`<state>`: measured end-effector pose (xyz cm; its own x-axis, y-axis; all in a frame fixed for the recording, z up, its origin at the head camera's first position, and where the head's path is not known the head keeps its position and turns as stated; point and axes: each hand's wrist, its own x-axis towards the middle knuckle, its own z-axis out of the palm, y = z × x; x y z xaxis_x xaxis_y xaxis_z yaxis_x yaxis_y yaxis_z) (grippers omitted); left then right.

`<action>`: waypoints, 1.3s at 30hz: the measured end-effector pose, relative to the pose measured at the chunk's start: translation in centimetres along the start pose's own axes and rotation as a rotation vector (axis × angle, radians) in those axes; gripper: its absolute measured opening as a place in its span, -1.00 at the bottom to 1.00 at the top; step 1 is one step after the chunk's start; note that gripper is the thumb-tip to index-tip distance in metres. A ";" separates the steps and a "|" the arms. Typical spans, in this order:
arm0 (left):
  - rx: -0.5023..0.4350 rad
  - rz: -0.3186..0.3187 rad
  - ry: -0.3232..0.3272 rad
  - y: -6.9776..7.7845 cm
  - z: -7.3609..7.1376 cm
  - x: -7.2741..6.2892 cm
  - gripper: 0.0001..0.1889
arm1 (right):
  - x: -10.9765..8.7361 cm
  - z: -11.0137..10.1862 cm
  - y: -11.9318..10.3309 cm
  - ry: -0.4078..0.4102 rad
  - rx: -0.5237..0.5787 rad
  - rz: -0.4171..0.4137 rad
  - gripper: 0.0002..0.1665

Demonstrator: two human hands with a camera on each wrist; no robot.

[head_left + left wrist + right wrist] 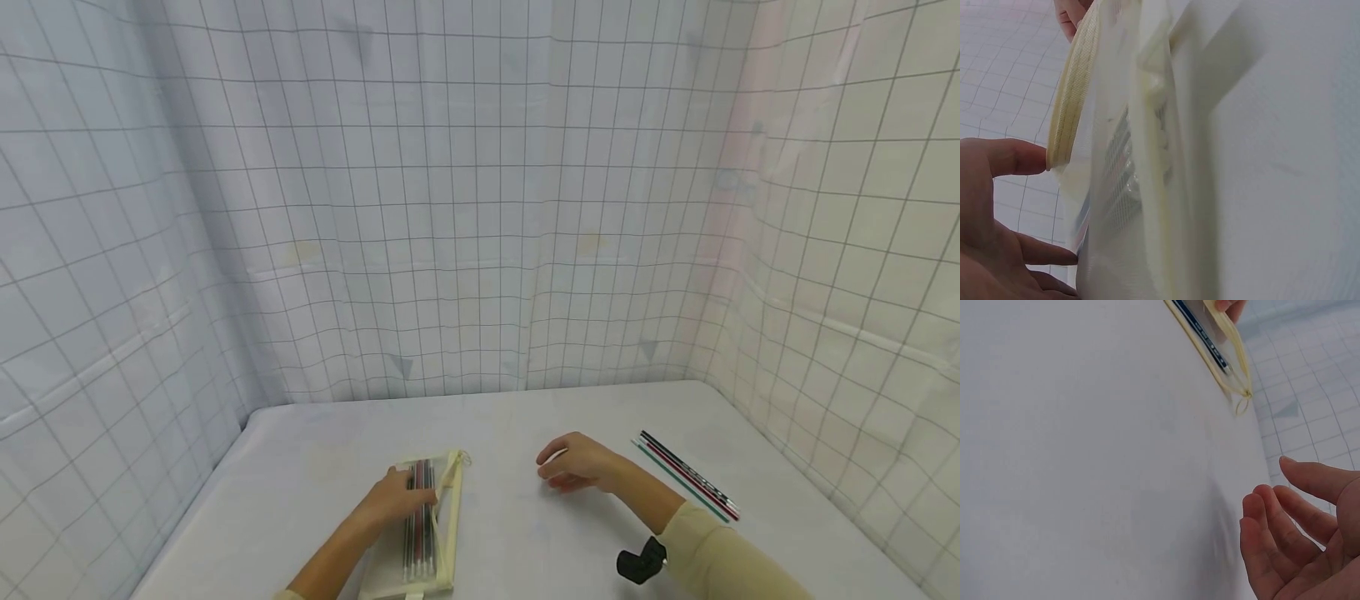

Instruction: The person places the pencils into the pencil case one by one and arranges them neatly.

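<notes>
A translucent mesh pencil case [452, 542] with pale yellow edging lies at the front left in the head view. Several dark and red pencils [420, 537] show inside it. Over the case, my left hand [390, 502] rests with thumb and fingers spread apart. In the left wrist view its thumb touches the yellow zipper edge [1072, 100], which stands raised, while the fingertips press against the mesh side. My right hand [581, 462] hovers above the table to the right of the case, its fingers loosely bent around nothing, as the right wrist view also shows.
Black, red and green pencils [686, 472] lie side by side near the table's right side, beyond the right forearm. A black wrist device [641, 562] sits at the right cuff. Grid-patterned white curtains [480, 250] enclose the white table [502, 417] at the back and sides.
</notes>
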<state>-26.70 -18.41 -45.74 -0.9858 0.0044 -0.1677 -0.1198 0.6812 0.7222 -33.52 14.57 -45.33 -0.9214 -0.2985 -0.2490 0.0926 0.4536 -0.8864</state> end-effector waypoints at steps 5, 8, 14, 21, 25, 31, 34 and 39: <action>-0.018 0.015 -0.012 -0.1 -0.1 0.0 -0.12 | -0.5 -1.7 0.7 0.046 -0.004 0.011 -0.68; -0.024 0.023 -0.021 -0.3 -0.2 0.1 -0.12 | -0.8 -2.6 1.2 0.067 -0.003 0.016 -0.69; -0.035 0.029 -0.030 -0.5 -0.3 0.1 -0.11 | -1.5 -4.3 1.7 0.107 -0.018 0.031 -0.67; -0.033 0.039 -0.031 -0.6 -0.3 0.3 -0.12 | -2.3 -6.5 2.1 0.138 -0.036 0.040 -0.63; -0.038 0.039 -0.031 -0.6 -0.3 0.3 -0.11 | -2.7 -7.9 2.5 0.153 -0.036 0.048 -0.61; -0.047 0.037 -0.033 -0.5 -0.3 0.3 -0.11 | -3.4 -10.0 3.6 0.181 -0.028 0.056 -0.62; -0.052 0.037 -0.035 -0.6 -0.2 0.3 -0.11 | -3.7 -11.1 4.3 0.185 -0.018 0.058 -0.60; -0.070 0.026 -0.042 -0.8 -0.2 0.3 -0.11 | -4.2 -12.7 5.3 0.196 0.003 0.063 -0.56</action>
<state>-26.89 -19.11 -46.28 -0.9832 0.0529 -0.1750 -0.1036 0.6273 0.7719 -33.94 28.90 -44.07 -0.9696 -0.1005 -0.2231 0.1529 0.4633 -0.8729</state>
